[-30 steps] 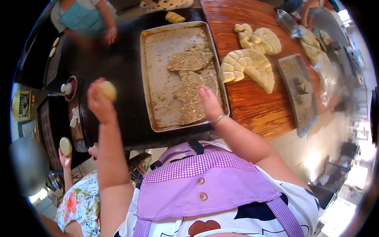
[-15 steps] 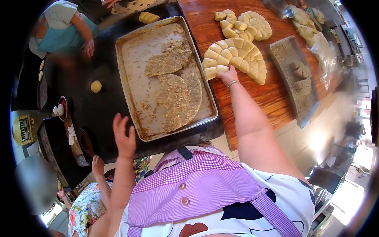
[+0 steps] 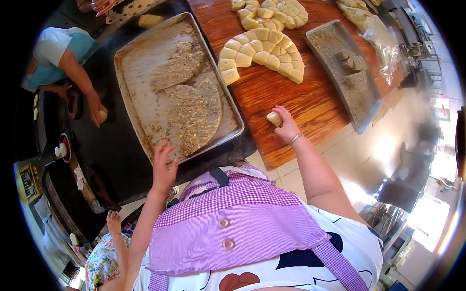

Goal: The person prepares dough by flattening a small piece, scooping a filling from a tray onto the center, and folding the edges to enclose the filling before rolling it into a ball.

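My left hand (image 3: 164, 167), fingers spread and holding nothing, is at the near-left edge of a large metal baking tray (image 3: 130, 72). The tray bears two flattened patches (image 3: 191, 114) of speckled, seeded mixture. My right hand (image 3: 284, 123) grips a small pale dough piece (image 3: 274, 118) over the wooden table (image 3: 262, 97). Beyond it lies a curved fan of scored dough blocks (image 3: 272, 53), with another cluster (image 3: 286, 14) farther back.
A co-worker (image 3: 63, 53) in teal apron holds a dough ball (image 3: 102, 115) on the black surface (image 3: 114, 172). A second person's hand (image 3: 114, 220) is at lower left. A metal trough (image 3: 325, 43) and plastic bag (image 3: 378, 43) lie right.
My left hand let go of a dough ball, which the co-worker now holds, and moved to the tray. My right hand took a piece from the dough fan and drew it nearer.
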Tool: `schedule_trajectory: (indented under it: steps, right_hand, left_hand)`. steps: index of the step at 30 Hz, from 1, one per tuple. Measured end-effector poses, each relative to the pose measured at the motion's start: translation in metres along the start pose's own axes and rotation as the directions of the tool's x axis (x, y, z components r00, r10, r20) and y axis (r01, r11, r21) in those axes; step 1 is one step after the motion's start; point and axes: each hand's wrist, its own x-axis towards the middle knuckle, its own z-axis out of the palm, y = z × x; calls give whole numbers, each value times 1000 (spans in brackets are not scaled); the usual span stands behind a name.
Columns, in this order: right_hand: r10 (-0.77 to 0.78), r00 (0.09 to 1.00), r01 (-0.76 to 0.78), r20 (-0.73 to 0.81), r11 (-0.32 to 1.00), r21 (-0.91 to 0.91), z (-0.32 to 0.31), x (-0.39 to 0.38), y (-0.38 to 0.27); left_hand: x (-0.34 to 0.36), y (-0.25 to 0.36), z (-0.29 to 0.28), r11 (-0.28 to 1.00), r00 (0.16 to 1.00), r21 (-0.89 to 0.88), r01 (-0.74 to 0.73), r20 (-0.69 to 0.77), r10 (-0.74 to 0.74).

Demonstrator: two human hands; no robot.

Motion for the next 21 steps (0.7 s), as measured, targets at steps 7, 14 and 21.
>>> schedule_trajectory:
  steps: [7, 14, 21]
  right_hand:
    - [323, 940, -333, -107, 937, -101, 8, 4, -20]
    - [-42, 981, 45, -189, 999, 11, 16, -32, 15]
    - [-85, 987, 47, -138, 965, -259, 18, -15, 26]
  left_hand:
    - [9, 19, 19, 989, 970, -71, -129, 197, 141]
    - [9, 18, 7, 993, 974, -114, -28, 219, 52]
    - [12, 23, 11, 991, 964, -129, -25, 259, 58]
